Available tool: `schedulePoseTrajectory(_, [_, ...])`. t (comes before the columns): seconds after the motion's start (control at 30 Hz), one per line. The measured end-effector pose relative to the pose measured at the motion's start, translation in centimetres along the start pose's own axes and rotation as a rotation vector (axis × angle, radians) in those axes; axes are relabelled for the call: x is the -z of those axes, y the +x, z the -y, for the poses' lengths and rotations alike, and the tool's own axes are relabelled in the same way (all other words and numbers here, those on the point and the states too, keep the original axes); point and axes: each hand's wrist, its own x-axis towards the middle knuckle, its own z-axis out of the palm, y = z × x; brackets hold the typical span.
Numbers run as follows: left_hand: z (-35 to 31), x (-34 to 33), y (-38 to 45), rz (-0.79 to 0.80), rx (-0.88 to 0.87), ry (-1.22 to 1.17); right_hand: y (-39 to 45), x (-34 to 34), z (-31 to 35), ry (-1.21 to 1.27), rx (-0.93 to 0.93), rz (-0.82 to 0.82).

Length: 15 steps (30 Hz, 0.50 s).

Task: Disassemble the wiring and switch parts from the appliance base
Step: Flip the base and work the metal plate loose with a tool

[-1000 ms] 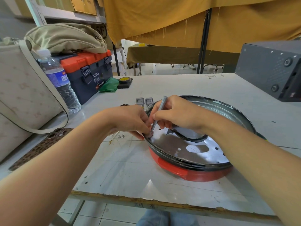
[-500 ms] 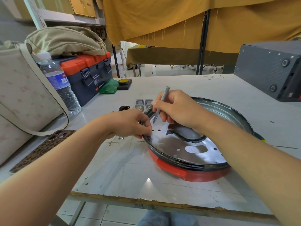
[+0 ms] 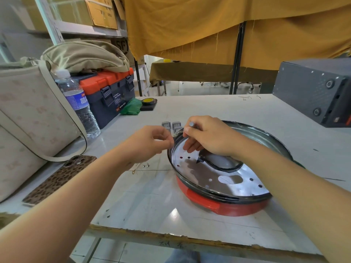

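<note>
At the far-left rim of the red appliance base [image 3: 224,206] on the surface [image 3: 152,202], the left hand [image 3: 150,143] pinches a thin, likely limp wire [image 3: 175,133] while the right hand [image 3: 207,138] grips a grey tool [image 3: 191,123], best held near its terminal.

Your appliance base [image 3: 224,204] sits on the desk [image 3: 152,205]; switch parts [image 3: 171,125] just behind it, toolbox [image 3: 108,95], bottle [image 3: 77,103], phone [image 3: 60,179] to your left.
</note>
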Motion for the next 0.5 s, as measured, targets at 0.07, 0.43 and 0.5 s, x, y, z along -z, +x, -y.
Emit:
schedulePoseTrajectory(0.07, [0.3, 0.5, 0.0, -0.073, 0.0, -0.046, -0.4, 0.3, 0.1, -0.028, -0.005, 0.045])
schedulePoseTrajectory(0.43, [4.1, 2.1, -0.6, -0.028, -0.137, 0.359, -2.8, -1.0, -0.2, -0.338, 0.083, 0.054])
schedulePoseTrajectory(0.5, [4.3, 1.7, -0.3, 0.006, -0.186, 0.482, -2.7, -1.3, -0.4, -0.318, 0.089, 0.03])
